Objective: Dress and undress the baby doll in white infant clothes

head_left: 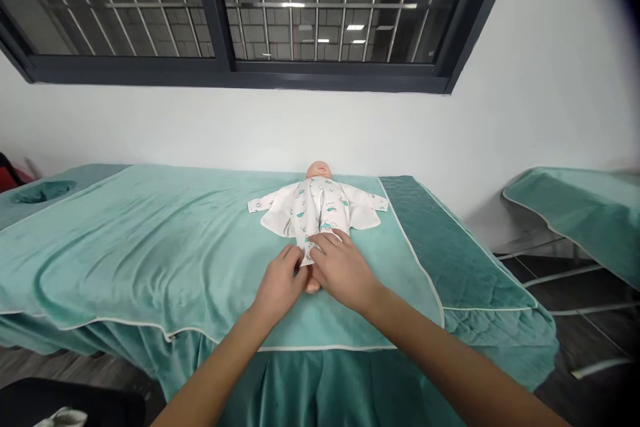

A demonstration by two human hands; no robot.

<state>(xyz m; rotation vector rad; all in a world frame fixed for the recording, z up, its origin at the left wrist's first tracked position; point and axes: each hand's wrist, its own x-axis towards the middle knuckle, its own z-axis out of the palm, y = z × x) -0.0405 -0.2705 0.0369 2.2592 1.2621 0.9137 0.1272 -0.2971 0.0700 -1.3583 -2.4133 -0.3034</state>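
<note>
A baby doll (319, 169) lies on its back on the green bed cover, its head toward the wall. White printed baby clothes (327, 203) cover it, with the sleeves spread out to both sides. My left hand (281, 280) pinches the lower edge of the printed cloth at the doll's leg end. Across from it, my right hand (345, 270) lies over the other lower part of the clothes with its fingers bent; what is under those fingers is hidden. A bare foot of the doll shows between my hands.
The bed (150, 233) stands against a white wall under a barred window (320, 13). At its left end is a face hole (44, 191). Another green-covered bed (585, 203) stands at the right. A black seat (75, 400) is at the lower left.
</note>
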